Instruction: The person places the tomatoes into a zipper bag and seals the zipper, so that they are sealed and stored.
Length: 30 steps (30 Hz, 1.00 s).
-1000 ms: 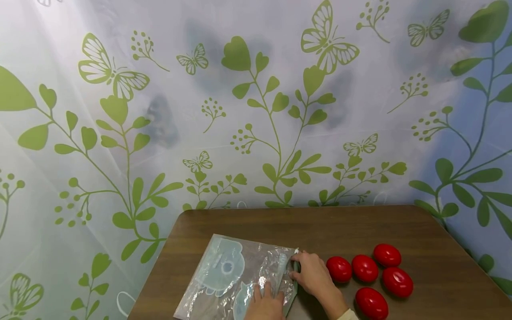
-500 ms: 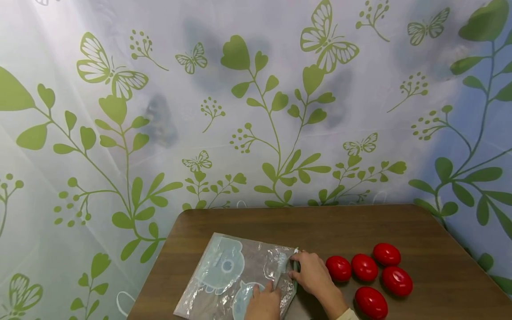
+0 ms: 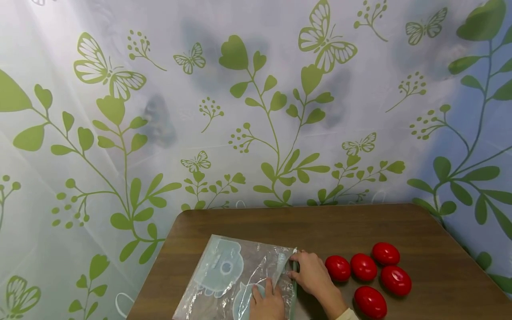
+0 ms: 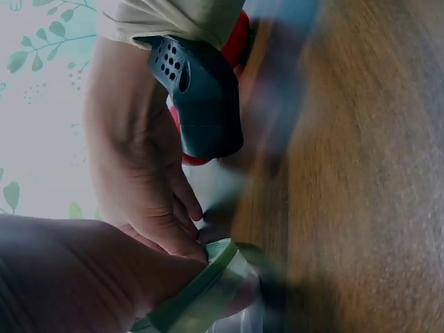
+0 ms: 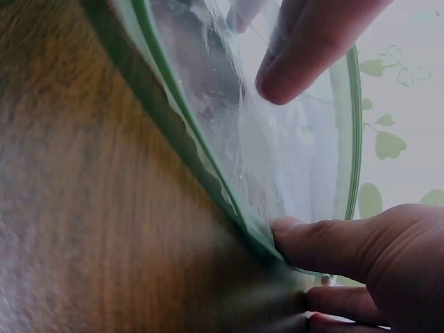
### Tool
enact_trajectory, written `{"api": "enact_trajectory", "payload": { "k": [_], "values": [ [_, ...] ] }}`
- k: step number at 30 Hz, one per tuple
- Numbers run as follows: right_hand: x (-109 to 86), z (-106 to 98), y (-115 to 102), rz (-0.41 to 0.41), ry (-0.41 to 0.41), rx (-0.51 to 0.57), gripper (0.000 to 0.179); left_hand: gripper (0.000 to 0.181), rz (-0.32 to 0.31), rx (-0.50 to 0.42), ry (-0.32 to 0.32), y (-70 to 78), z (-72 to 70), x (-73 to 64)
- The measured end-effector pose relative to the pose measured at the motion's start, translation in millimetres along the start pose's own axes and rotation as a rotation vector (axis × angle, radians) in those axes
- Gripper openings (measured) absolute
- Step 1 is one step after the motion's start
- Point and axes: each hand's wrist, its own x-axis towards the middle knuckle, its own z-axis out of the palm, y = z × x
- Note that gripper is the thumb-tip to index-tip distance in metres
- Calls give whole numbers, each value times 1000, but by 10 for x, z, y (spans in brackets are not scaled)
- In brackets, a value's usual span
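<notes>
A clear plastic zip bag point(image 3: 256, 253) with pale blue animal shapes printed on it lies flat on the table point(image 3: 348, 226). Its mouth, edged with a green zip strip point(image 4: 201, 284), gapes on the right side. My right hand point(image 3: 316, 275) pinches that edge, thumb against the strip in the right wrist view. Through the mouth reaches my left hand point(image 3: 269, 304), its fingers point(image 5: 291, 73) extended between the two green edges. Part of the left hand shows through clear plastic in the left wrist view. Under the bag's right half runs a narrow pale blue strip point(image 3: 279, 269).
Several shiny red egg-shaped objects point(image 3: 364, 266) stand close to the right of my right hand. A dark perforated wrist device point(image 4: 201, 104) sits on the right wrist. Behind the table hangs a white curtain point(image 3: 256, 133) with green leaves and butterflies.
My left hand has shifted slightly to the right at the bag's mouth, and the plastic around it has creased differently. My right hand keeps its grip on the edge.
</notes>
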Motion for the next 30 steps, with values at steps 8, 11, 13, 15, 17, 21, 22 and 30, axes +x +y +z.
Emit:
{"api": "enact_trajectory", "payload": {
  "k": [8, 11, 13, 15, 17, 21, 22, 30],
  "values": [
    [-2, -3, -2, 3, -29, -11, 43, 63, -65, -104, -57, 3, -23, 26],
    [-4, -2, 8, -12, -23, -16, 43, 76, -71, -141, -88, -7, -59, 34],
    [-4, -1, 14, -35, -14, -23, 43, 81, -75, -161, -91, -14, -75, 43],
    [-10, -13, 23, -60, -7, -15, 43, 91, -81, -177, -114, -19, -93, 57],
    [-25, -26, 40, -91, -7, 6, 45, 97, -84, -182, -105, -18, -87, 65],
    [-100, -76, 80, -142, -36, 75, 50, 93, -85, -168, -30, -1, -33, 45],
    [-123, -97, 84, -157, -47, 88, 51, 93, -88, -167, -14, 1, -20, 40],
    [-298, -425, 100, -287, -74, 134, 57, 103, -84, -227, -54, -44, -30, 69]
  ]
}}
